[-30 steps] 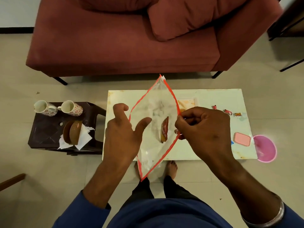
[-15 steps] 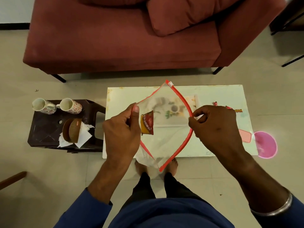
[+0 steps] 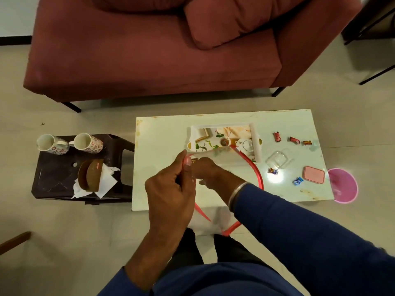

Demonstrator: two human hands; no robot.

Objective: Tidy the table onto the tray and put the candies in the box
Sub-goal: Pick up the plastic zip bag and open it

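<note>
— Left hand (image 3: 171, 189)?
— Pinched the red edge of the clear bag (image 3: 249, 167), grip closed on it.
— Right hand (image 3: 205, 171)?
— Reached inside the bag; grip hard to tell.
— Candies (image 3: 277, 136)?
— Lay loose on the bench (image 3: 162, 135), near the clear box (image 3: 277, 160) and tray (image 3: 256, 144).

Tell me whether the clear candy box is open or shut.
Open. The clear box sits lidless on the table, its pink lid lying flat apart beside it.

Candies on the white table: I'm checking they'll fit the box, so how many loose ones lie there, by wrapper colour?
Red candies: 2
Dark, yellow-ended candy: 1
Blue candies: 2
Total: 5 loose candies. The packet at the hands is not counted.
</note>
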